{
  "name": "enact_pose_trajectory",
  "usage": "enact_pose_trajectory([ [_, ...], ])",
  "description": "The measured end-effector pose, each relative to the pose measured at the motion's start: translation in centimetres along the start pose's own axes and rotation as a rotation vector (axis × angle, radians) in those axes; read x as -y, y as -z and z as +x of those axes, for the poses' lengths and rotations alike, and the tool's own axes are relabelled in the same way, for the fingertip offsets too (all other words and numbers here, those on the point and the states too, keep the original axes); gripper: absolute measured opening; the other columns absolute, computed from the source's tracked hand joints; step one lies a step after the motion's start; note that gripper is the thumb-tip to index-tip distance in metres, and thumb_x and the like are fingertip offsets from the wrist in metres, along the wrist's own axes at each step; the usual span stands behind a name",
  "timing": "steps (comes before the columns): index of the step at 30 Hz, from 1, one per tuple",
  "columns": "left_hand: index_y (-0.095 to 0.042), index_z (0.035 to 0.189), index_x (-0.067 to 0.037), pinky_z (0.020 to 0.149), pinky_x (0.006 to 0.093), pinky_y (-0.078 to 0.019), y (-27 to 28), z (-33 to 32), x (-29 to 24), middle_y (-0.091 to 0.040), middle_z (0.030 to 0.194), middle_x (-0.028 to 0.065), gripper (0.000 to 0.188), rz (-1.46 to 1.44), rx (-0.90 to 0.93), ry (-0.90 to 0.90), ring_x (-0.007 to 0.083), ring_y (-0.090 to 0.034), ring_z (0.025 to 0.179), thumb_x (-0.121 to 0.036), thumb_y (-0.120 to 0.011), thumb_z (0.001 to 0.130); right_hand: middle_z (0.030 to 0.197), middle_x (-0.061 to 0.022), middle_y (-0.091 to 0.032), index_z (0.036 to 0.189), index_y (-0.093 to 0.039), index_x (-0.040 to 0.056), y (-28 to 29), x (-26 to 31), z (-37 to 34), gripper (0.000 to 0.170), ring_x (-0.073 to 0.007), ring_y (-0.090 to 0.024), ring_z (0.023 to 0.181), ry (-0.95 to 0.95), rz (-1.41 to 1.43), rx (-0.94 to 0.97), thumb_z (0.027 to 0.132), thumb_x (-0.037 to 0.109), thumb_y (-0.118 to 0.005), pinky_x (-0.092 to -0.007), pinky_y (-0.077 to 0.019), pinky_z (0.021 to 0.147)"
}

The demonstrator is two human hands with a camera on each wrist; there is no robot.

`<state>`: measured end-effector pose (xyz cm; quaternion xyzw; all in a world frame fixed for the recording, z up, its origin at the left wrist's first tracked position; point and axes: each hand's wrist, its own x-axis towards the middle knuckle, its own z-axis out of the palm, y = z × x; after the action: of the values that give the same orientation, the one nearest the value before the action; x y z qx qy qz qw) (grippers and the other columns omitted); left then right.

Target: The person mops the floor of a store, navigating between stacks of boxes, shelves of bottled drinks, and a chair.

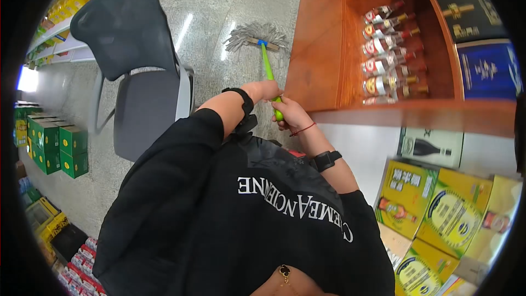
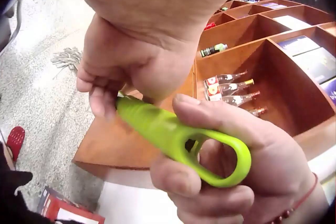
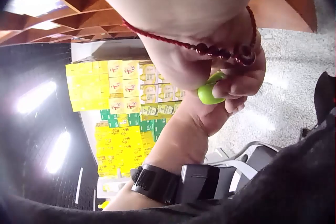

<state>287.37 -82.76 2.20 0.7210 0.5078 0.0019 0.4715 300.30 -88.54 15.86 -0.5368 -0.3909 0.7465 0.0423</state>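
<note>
The work in hand looks like moving a mop (image 1: 268, 66) over the floor (image 1: 213, 0). Its strings (image 1: 241, 35) lie fanned out there, just beside the wooden shelf (image 1: 318, 49), with the chair (image 1: 145, 109) on the other side. A further stroke, as I judge it, calls for both hands to guide the handle together, keeping the strings down and the wooden edge unbumped (the gap to the shelf is small).

The left hand (image 1: 263, 90) is the one nearer the strings. Its grip is narrow and holds the green handle, the fingers curled round it, while the forearm reaches forward and across the front of the body. The right hand (image 1: 290, 115) is nearer the body, at the top end of the handle. Its grip is narrow too, holding the part with the oval loop (image 2: 243, 166), with the thumb on one side and curled fingers on the other. The right forearm, with its red bracelet (image 1: 303, 130), angles inward from the right side. The handle slants down and away from the body towards the strings.
</note>
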Motion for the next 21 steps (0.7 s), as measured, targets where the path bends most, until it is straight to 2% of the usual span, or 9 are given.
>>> enact_pose_trajectory([
  [2, -0.061, 0.094, -0.009, 0.062, 0.0393, -0.0477, 4.0, 3.0, 0.5, -0.058, 0.075, 0.0156, 0.030, 0.338, 0.029, -0.153, 0.0321, -0.061, 0.068, -0.032, -0.043, 0.086, 0.059, -0.0041, -0.049, 0.110, -0.042, 0.0131, 1.1, 3.9, 1.9, 0.025, -0.0094, -0.039, 0.039, 0.006, -0.018, -0.031, 0.087, 0.023, -0.046, -0.0240, -0.0329, 0.037],
  [5, -0.060, 0.094, -0.009, 0.062, 0.0407, -0.0474, 9.3, 4.6, -0.5, -0.059, 0.075, 0.0145, 0.029, 0.025, 0.059, 0.049, 0.0313, -0.061, 0.070, -0.032, -0.044, 0.086, 0.059, -0.0039, -0.049, 0.112, -0.042, 0.0128, 3.8, 7.0, 5.1, 0.027, -0.0098, -0.040, 0.039, -0.007, -0.008, -0.026, 0.087, 0.022, -0.046, -0.0238, -0.0333, 0.036],
  [9, -0.060, 0.095, -0.010, 0.063, 0.0414, -0.0473, 13.6, 10.2, 1.7, -0.059, 0.078, 0.0161, 0.029, 0.074, 0.059, 0.075, 0.0315, -0.061, 0.071, -0.032, -0.044, 0.086, 0.059, -0.0037, -0.049, 0.115, -0.042, 0.0137, 6.5, 11.9, 8.9, 0.029, -0.0101, -0.041, 0.038, 0.015, -0.035, -0.015, 0.087, 0.021, -0.047, -0.0227, -0.0353, 0.036],
  [11, -0.059, 0.096, -0.009, 0.062, 0.0408, -0.0473, 16.2, 13.0, 3.0, -0.059, 0.079, 0.0178, 0.032, 0.460, 0.046, -0.265, 0.0314, -0.061, 0.071, -0.035, -0.044, 0.086, 0.060, -0.0029, -0.048, 0.111, -0.042, 0.0126, 8.2, 15.2, 11.2, 0.027, -0.0100, -0.041, 0.039, 0.010, -0.045, -0.023, 0.086, 0.022, -0.048, -0.0230, -0.0352, 0.036],
  [12, -0.059, 0.096, -0.009, 0.062, 0.0408, -0.0473, 17.5, 15.0, 3.8, -0.059, 0.079, 0.0178, 0.032, 0.455, 0.049, -0.260, 0.0314, -0.061, 0.071, -0.035, -0.044, 0.086, 0.061, -0.0022, -0.047, 0.108, -0.041, 0.0115, 8.9, 16.7, 12.1, 0.026, -0.0099, -0.041, 0.040, 0.000, -0.051, -0.033, 0.085, 0.022, -0.049, -0.0234, -0.0352, 0.036],
  [14, -0.059, 0.096, -0.005, 0.063, 0.0402, -0.0470, 19.7, 19.5, 5.5, -0.059, 0.081, 0.0195, 0.036, 0.095, 0.008, 0.007, 0.0321, -0.060, 0.072, -0.037, -0.044, 0.086, 0.063, -0.0030, -0.049, 0.108, -0.040, 0.0139, 11.4, 19.6, 15.5, 0.026, -0.0098, -0.043, 0.043, -0.017, -0.059, 0.002, 0.086, 0.023, -0.048, -0.0247, -0.0380, 0.037],
  [15, -0.058, 0.096, -0.003, 0.065, 0.0404, -0.0465, 23.3, 18.3, 3.1, -0.059, 0.081, 0.0201, 0.038, 0.010, 0.003, 0.058, 0.0327, -0.060, 0.073, -0.036, -0.044, 0.086, 0.063, -0.0034, -0.049, 0.109, -0.039, 0.0138, 12.8, 20.9, 17.3, 0.026, -0.0099, -0.044, 0.043, -0.010, -0.034, 0.018, 0.086, 0.023, -0.049, -0.0249, -0.0394, 0.038],
  [18, -0.058, 0.096, -0.001, 0.067, 0.0401, -0.0465, 29.3, 21.5, 2.8, -0.059, 0.081, 0.0202, 0.039, -0.057, -0.018, 0.200, 0.0334, -0.060, 0.073, -0.035, -0.042, 0.087, 0.063, -0.0041, -0.050, 0.108, -0.039, 0.0133, 16.1, 25.8, 20.9, 0.026, -0.0103, -0.046, 0.044, -0.004, 0.026, 0.032, 0.086, 0.022, -0.049, -0.0254, -0.0420, 0.040],
  [21, -0.058, 0.094, 0.000, 0.067, 0.0381, -0.0478, 32.9, 27.8, 5.9, -0.060, 0.082, 0.0186, 0.034, 0.205, -0.099, -0.006, 0.0311, -0.060, 0.072, -0.030, -0.043, 0.085, 0.064, -0.0046, -0.051, 0.108, -0.039, 0.0124, 19.4, 31.2, 24.3, 0.026, -0.0109, -0.047, 0.045, -0.020, 0.043, 0.043, 0.085, 0.021, -0.049, -0.0263, -0.0442, 0.041],
])
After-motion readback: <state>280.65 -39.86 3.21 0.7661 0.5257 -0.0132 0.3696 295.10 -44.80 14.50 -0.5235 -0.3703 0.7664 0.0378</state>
